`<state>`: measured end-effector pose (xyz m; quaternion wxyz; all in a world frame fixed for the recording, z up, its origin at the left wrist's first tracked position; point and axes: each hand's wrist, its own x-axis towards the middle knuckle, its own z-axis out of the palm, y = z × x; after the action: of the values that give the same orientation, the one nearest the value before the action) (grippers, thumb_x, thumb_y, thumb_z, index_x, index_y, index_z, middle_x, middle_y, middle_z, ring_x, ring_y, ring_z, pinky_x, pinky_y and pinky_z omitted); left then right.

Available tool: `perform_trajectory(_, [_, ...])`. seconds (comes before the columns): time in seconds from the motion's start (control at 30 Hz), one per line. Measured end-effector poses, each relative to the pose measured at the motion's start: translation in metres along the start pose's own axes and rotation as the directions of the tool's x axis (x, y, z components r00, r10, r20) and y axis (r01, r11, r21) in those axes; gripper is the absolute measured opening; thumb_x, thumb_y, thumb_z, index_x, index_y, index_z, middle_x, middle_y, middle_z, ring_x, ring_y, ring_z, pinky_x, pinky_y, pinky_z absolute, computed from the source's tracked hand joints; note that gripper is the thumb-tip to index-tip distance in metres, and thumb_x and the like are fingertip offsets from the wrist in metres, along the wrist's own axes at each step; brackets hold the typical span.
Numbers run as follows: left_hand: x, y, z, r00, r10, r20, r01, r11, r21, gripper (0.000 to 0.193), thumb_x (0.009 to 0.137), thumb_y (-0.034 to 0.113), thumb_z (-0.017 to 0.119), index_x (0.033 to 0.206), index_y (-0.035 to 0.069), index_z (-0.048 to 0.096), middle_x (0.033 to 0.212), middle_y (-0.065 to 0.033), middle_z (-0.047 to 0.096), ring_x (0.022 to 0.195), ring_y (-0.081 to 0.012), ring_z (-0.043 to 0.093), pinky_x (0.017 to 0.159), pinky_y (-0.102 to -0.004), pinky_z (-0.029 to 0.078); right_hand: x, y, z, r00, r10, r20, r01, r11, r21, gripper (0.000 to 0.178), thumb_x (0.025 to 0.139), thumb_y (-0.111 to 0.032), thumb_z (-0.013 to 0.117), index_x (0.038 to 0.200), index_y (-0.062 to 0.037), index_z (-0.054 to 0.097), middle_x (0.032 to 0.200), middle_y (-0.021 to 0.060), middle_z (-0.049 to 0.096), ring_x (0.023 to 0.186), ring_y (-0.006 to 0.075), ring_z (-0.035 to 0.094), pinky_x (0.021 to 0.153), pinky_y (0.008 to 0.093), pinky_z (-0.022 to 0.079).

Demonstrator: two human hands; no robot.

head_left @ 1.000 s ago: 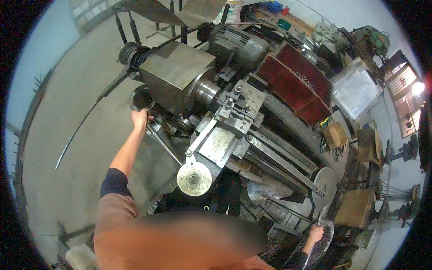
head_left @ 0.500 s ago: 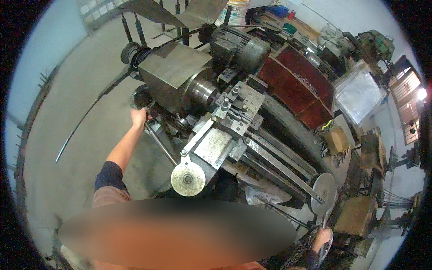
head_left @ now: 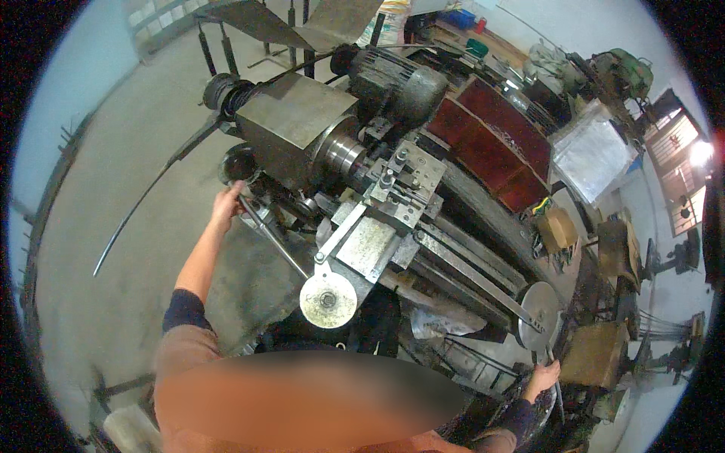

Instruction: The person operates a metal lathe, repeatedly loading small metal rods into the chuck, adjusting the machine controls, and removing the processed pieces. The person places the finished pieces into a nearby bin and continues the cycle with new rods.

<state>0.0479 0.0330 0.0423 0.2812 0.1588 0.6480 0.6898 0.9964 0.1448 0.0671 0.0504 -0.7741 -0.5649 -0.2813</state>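
A metal lathe-like machine fills the middle, with a grey headstock (head_left: 291,109), a shiny round spindle (head_left: 341,156) and a bolted tool block (head_left: 408,181). My left hand (head_left: 226,205) is closed around the upper end of a long metal lever (head_left: 279,245). The lever slopes down toward a pale round disc (head_left: 328,300) at the front of the slide. At the lower right, my right hand (head_left: 542,379) grips a handle (head_left: 550,356) just below a grey wheel (head_left: 539,317). A flat metal bar (head_left: 476,279) runs from the tool block's side to that wheel.
A ribbed motor (head_left: 400,83) sits behind the headstock, beside a dark red tray (head_left: 495,140). A thin rod (head_left: 136,215) sticks out far left above the floor. Boxes (head_left: 596,355) and other machinery line the right. A silvery sheet-covered box (head_left: 593,155) stands behind.
My right hand has moved up a little with the handle. The pale disc and the lever's lower end have shifted slightly right relative to the spindle. My left hand stays on the lever.
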Motion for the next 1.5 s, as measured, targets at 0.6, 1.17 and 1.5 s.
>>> perform_trajectory(0.6, [0.024,-0.122,0.004,0.951,0.307,-0.037,-0.102,0.424,0.900,0.030,0.071,0.027,0.059,0.092,0.006,0.058,0.085,-0.0173,0.060,0.080,-0.0340,0.058,0.068,-0.0423,0.046,-0.060,-0.108,-0.150,0.964,0.011,0.266,-0.167,0.803,0.572,0.030,0.059,-0.015,0.062,0.082,0.0038,0.064,0.071,0.0184,0.061,0.064,0.0276,0.057,0.063,0.0371,0.045])
perform_trajectory(1.17, [-0.025,0.025,-0.048,0.822,-0.163,0.546,-0.540,0.081,0.838,0.027,0.072,0.021,0.061,0.090,0.000,0.059,0.083,-0.0192,0.061,0.077,-0.0324,0.060,0.070,-0.0399,0.048,0.104,-0.330,-0.342,0.859,-0.463,-0.217,0.441,0.454,0.774,0.026,0.062,-0.007,0.057,0.087,-0.0050,0.066,0.086,0.0119,0.065,0.079,0.0214,0.062,0.076,0.0300,0.047])
perform_trajectory(1.5, [-0.265,0.227,0.167,0.082,0.346,0.935,-0.723,0.666,-0.183,0.051,0.076,0.029,0.062,0.113,-0.004,0.048,0.102,-0.0221,0.057,0.090,-0.0312,0.059,0.076,-0.0362,0.047,0.212,-0.479,-0.431,0.902,-0.378,-0.209,0.396,0.531,0.750,0.027,0.063,-0.030,0.059,0.081,-0.0116,0.068,0.082,0.0129,0.064,0.081,0.0282,0.062,0.074,0.0327,0.048])
